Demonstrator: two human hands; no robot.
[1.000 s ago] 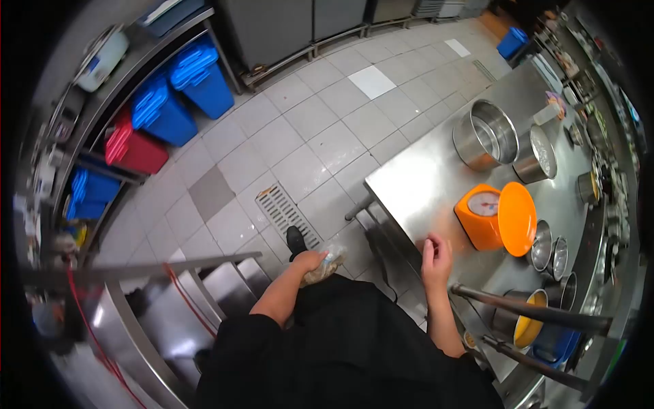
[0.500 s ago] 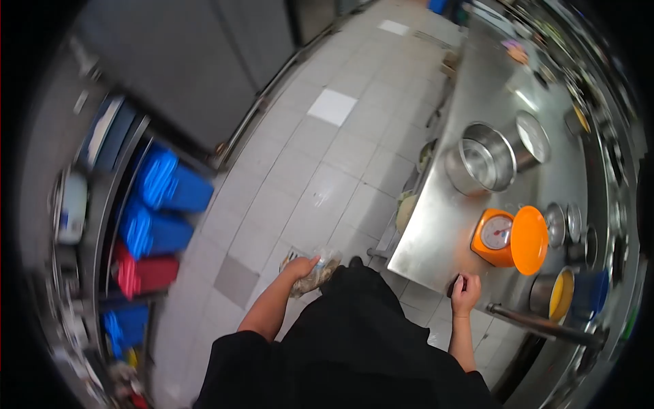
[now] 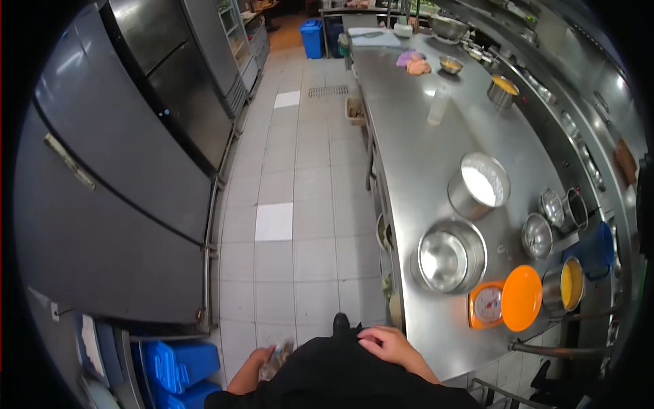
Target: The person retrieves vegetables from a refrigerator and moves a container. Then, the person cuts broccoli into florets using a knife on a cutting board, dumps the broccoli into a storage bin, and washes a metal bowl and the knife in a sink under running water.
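Low on the left, my left hand (image 3: 257,357) grips a clear plastic bag (image 3: 276,360) with something brownish in it, beside my black clothing. My right hand (image 3: 390,343) is in front of my body, fingers loosely bent and partly spread, with nothing seen in it. It is near the left edge of the steel table (image 3: 436,347). On that table an orange scale (image 3: 486,305) with an orange pan (image 3: 522,298) stands beside a large steel pot (image 3: 451,258). Behind it is another pot (image 3: 479,185) with white contents.
Grey refrigerator doors (image 3: 122,204) line the left side, with blue bins (image 3: 182,367) below. A tiled floor aisle (image 3: 310,259) runs forward to a blue bin (image 3: 311,39). Steel bowls (image 3: 537,236) and a pot with yellow contents (image 3: 571,283) stand at the right.
The view has swung round to face along the aisle, bringing the refrigerators into sight. My right hand has moved from the table corner to in front of my body. My left hand still holds the bag.
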